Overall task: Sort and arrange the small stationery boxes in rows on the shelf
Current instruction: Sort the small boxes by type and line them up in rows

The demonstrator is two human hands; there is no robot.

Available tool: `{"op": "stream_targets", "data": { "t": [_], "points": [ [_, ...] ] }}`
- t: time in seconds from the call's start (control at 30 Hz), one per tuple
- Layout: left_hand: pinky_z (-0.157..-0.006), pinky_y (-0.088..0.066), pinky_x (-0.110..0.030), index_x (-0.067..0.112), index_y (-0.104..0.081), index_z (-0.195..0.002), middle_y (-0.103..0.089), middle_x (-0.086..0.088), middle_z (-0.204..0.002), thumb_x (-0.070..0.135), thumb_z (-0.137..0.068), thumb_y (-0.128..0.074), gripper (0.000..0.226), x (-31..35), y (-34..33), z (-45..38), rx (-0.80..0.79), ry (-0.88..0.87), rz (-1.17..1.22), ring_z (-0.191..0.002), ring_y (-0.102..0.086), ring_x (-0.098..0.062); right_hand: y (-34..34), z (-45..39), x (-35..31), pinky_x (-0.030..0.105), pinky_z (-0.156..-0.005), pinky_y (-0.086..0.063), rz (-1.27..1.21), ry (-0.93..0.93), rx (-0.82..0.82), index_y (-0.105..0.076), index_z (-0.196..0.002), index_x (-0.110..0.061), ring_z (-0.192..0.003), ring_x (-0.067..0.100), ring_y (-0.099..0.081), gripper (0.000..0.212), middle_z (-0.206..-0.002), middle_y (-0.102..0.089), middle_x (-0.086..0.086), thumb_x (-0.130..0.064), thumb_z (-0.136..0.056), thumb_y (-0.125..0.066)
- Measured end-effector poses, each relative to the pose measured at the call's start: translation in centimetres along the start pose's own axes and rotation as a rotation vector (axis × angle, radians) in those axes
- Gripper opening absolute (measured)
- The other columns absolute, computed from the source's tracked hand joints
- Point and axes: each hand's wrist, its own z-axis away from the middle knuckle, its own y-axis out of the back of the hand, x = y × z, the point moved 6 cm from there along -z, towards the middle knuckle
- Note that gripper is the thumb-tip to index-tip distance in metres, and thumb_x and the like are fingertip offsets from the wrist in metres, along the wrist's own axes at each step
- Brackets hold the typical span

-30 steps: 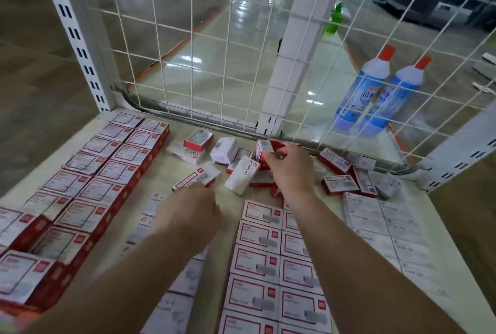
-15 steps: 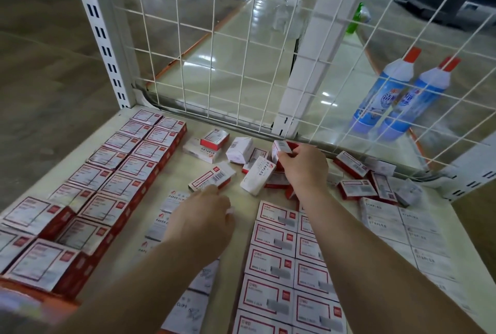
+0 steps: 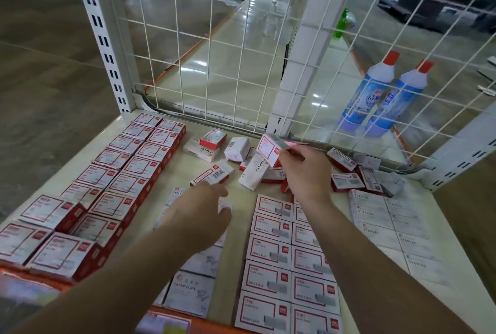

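— What has the right hand [image 3: 303,170] got?

— A small red-and-white cardboard box [image 3: 269,149], pinched between thumb and fingers and lifted clear of the loose pile [image 3: 257,170], tilted, with its white label facing the camera. It is just in front of the wire mesh back [image 3: 214,38].

— And the left hand [image 3: 200,209]?

— Palm down, fingers curled over something small and white at its fingertips; I cannot tell whether it grips that or only rests on it. It lies left of the held box and nearer the camera, above a column of white paper-clip boxes [image 3: 190,290]. A flat barcoded box [image 3: 213,176] sits just beyond its knuckles.

— What is under the right hand?

— Jumbled boxes on the smooth cream shelf [image 3: 236,239]: a long white staples box [image 3: 253,171] leaning there, a crumpled white one [image 3: 237,148] to its left, more red ones [image 3: 357,175] to the right of the wrist.

— The sorted ones?

— Two rows of red-sided boxes [image 3: 107,186] far left of the held box; two rows of flat red-bordered boxes [image 3: 290,261] below the right wrist; pale staples boxes [image 3: 391,229] in rows to the right.

— Behind the mesh?

— Two blue-and-white plastic bottles [image 3: 381,95] with red caps, standing side by side.
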Motion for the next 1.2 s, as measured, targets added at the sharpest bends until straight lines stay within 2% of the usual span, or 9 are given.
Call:
{"op": "stream_targets", "data": {
  "t": [0.07,0.17,0.33,0.47,0.57,0.8,0.93,1.07,1.2],
  "points": [
    [-0.099,-0.042,-0.030,0.023,-0.050,-0.128,-0.049,0.002,-0.135,0.031,-0.093,-0.050,0.036,-0.6,0.4,0.3,-0.012,0.034,0.050,-0.121,-0.047,-0.017,0.0,1.5,-0.3,0.037,-0.063,-0.054,-0.014,0.003,-0.045,-0.069,-0.097,-0.007,-0.069,0.018,-0.062,0.019,-0.073,-0.064,-0.004,-0.019,-0.087,-0.058],
    [-0.083,-0.047,-0.025,0.021,-0.057,-0.121,-0.061,0.000,-0.119,0.034,-0.093,-0.049,0.031,-1.5,0.9,0.6,0.006,0.070,0.128,-0.100,-0.057,-0.014,0.2,4.1,-1.2,0.010,-0.058,-0.042,-0.023,0.045,-0.102,-0.070,-0.098,-0.011,-0.068,0.000,-0.055,0.016,-0.081,-0.064,-0.007,-0.016,-0.087,-0.060],
    [-0.072,-0.044,-0.022,0.017,-0.055,-0.125,-0.063,-0.002,-0.112,0.030,-0.094,-0.049,0.034,-2.3,1.3,1.8,0.041,0.077,0.346,-0.093,-0.057,-0.012,-0.2,7.8,-2.1,0.032,-0.072,-0.050,-0.081,0.122,-0.191,-0.070,-0.090,-0.005,-0.077,0.017,-0.062,0.014,-0.081,-0.068,0.005,-0.014,-0.085,-0.061],
    [-0.061,-0.037,-0.011,0.020,-0.047,-0.134,-0.060,0.001,-0.117,0.025,-0.096,-0.048,0.039,-2.4,1.5,2.6,0.001,0.051,0.468,-0.091,-0.053,-0.005,-0.2,9.2,-2.2,0.012,-0.074,-0.050,-0.155,0.078,-0.241,-0.071,-0.102,-0.012,-0.082,0.000,-0.062,0.019,-0.084,-0.067,-0.012,-0.014,-0.086,-0.062],
    [-0.056,-0.038,-0.007,0.022,-0.052,-0.129,-0.061,0.010,-0.105,0.023,-0.095,-0.049,0.035,-2.4,1.3,3.0,-0.061,0.048,0.555,-0.086,-0.056,-0.002,-0.4,9.9,-2.1,0.019,-0.081,-0.052,-0.238,0.005,-0.286,-0.069,-0.106,-0.013,-0.087,0.004,-0.063,0.022,-0.087,-0.066,-0.013,-0.014,-0.086,-0.061],
    [-0.082,-0.050,-0.028,0.030,-0.063,-0.088,-0.067,0.004,-0.091,0.022,-0.093,-0.053,0.014,-2.8,0.9,3.8,-0.112,0.122,0.670,-0.091,-0.062,-0.014,-1.0,10.3,-2.1,0.006,-0.056,-0.045,-0.343,-0.167,-0.352,-0.067,-0.099,-0.011,-0.080,0.004,-0.062,0.016,-0.095,-0.068,0.002,-0.019,-0.092,-0.054],
    [-0.084,-0.049,-0.027,0.033,-0.058,-0.079,-0.067,0.006,-0.089,0.022,-0.092,-0.053,0.018,-2.6,0.8,4.0,-0.095,0.133,0.681,-0.088,-0.061,-0.010,-0.9,10.3,-1.8,0.006,-0.057,-0.046,-0.343,-0.147,-0.337,-0.061,-0.113,-0.017,-0.092,0.004,-0.057,0.022,-0.114,-0.057,0.004,-0.018,-0.093,-0.053],
    [-0.084,-0.050,-0.029,0.033,-0.058,-0.076,-0.067,0.002,-0.089,0.022,-0.093,-0.053,0.020,-2.4,0.8,4.1,-0.072,0.143,0.680,-0.088,-0.061,-0.012,-0.9,10.8,-1.7,0.007,-0.065,-0.049,-0.364,-0.122,-0.427,-0.055,-0.109,-0.033,-0.095,0.002,-0.058,0.026,-0.110,-0.061,0.000,-0.015,-0.090,-0.057],
    [-0.083,-0.050,-0.027,0.034,-0.058,-0.080,-0.066,0.007,-0.089,0.018,-0.093,-0.052,0.022,-2.4,0.6,4.2,-0.072,0.159,0.695,-0.087,-0.061,-0.009,-0.9,11.0,-1.7,0.004,-0.066,-0.047,-0.300,-0.078,-0.479,-0.054,-0.121,-0.029,-0.098,-0.003,-0.056,0.043,-0.110,-0.063,-0.009,-0.011,-0.084,-0.066]
  ]
}}
